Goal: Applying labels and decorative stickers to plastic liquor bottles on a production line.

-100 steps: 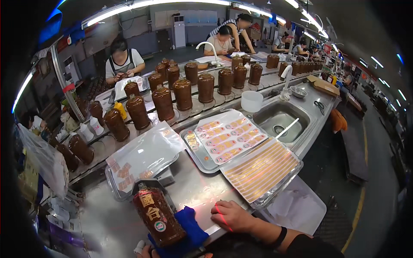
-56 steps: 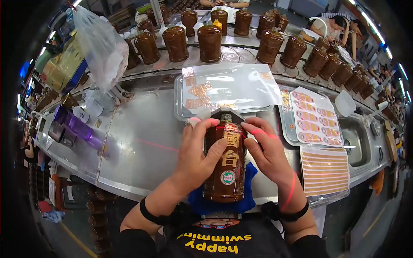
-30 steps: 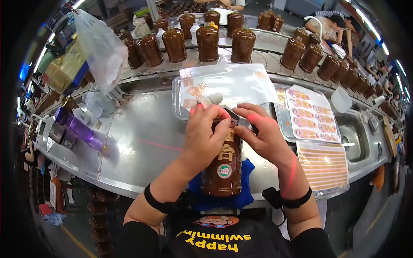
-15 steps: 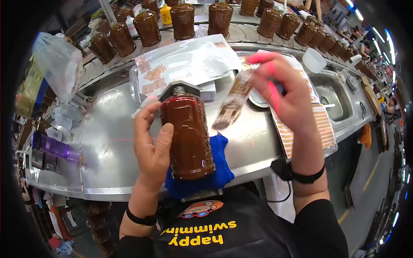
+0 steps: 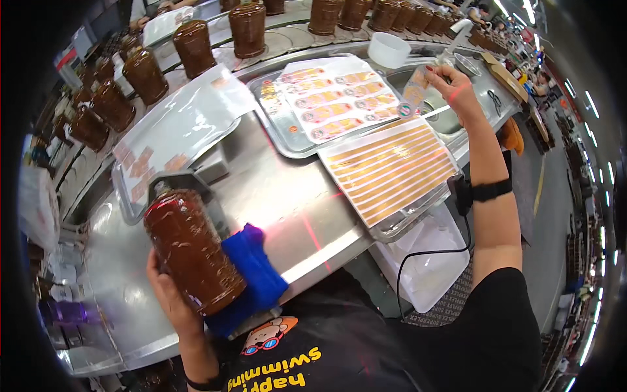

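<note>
We see the right hand (image 5: 452, 90) raised at the near side of the sink (image 5: 445, 123), thumb and forefinger pinched together on the upper end of a clear label (image 5: 417, 90). The label hangs down and to the left from those fingertips, with gold markings and a small round emblem toward its lower end; the other fingers curl loosely.

We find the left hand (image 5: 171, 297) against the left side of a brown bottle (image 5: 192, 251). The hand touches the glass, but most of its fingers are hidden, so we cannot tell how tightly they close. The bottle lies back at a slant, neck pointing away from us, in front of a dark holder (image 5: 214, 208), with a blue cloth (image 5: 256, 271) under its lower end.

Between the hands, on the metal table (image 5: 281, 202), we see a sheet of orange labels (image 5: 353, 95) in a tray (image 5: 277, 130) and a gold-striped sheet (image 5: 392, 171) just below it.
</note>
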A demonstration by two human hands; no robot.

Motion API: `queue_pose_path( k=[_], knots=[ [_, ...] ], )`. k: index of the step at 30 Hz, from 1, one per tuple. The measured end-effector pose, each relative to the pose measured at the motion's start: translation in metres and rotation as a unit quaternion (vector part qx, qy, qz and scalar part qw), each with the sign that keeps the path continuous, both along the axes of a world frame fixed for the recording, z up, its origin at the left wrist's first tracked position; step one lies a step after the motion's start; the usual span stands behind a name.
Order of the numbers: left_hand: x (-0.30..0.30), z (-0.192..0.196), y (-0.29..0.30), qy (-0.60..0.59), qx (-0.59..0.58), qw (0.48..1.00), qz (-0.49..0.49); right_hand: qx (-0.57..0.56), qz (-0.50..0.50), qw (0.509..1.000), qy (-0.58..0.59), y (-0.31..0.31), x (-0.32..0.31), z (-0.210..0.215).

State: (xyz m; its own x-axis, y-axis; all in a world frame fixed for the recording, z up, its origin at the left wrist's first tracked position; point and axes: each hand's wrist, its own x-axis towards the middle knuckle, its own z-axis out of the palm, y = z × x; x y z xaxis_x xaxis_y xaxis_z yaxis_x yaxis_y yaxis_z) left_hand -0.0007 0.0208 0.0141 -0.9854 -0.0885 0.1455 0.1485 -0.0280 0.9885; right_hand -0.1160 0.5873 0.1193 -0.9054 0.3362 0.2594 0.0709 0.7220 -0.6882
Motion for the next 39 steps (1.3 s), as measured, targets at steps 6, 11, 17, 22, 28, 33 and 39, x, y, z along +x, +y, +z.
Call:
queue_pose_path(
  k=[6, 11, 17, 22, 28, 33, 39],
  knots=[
    [0.024, -0.018, -0.003, -0.006, -0.026, 0.999, 0.040, 0.212, -0.050, 0.970, -0.105, 0.151, -0.020, -0.064],
    [0.026, -0.017, 0.001, -0.006, -0.016, 0.998, 0.058, 0.352, 0.017, 0.902, -0.248, 0.183, -0.039, -0.105],
    [0.030, -0.018, -0.007, -0.012, -0.051, 0.997, 0.058, 0.451, 0.053, 0.773, -0.444, 0.201, -0.055, -0.123],
    [0.031, -0.019, -0.007, 0.006, -0.163, 0.983, 0.089, 0.389, 0.078, 0.805, -0.442, 0.208, -0.064, -0.126],
    [0.034, -0.015, -0.010, -0.036, -0.022, 0.996, 0.077, 0.325, 0.088, 0.824, -0.456, 0.193, -0.061, -0.126],
    [0.032, -0.016, -0.012, -0.035, -0.141, 0.985, 0.090, 0.376, 0.129, 0.774, -0.493, 0.206, -0.060, -0.137],
    [0.026, -0.015, 0.002, -0.011, -0.084, 0.994, 0.068, 0.363, 0.100, 0.886, -0.271, 0.207, -0.055, -0.106]
  ],
)
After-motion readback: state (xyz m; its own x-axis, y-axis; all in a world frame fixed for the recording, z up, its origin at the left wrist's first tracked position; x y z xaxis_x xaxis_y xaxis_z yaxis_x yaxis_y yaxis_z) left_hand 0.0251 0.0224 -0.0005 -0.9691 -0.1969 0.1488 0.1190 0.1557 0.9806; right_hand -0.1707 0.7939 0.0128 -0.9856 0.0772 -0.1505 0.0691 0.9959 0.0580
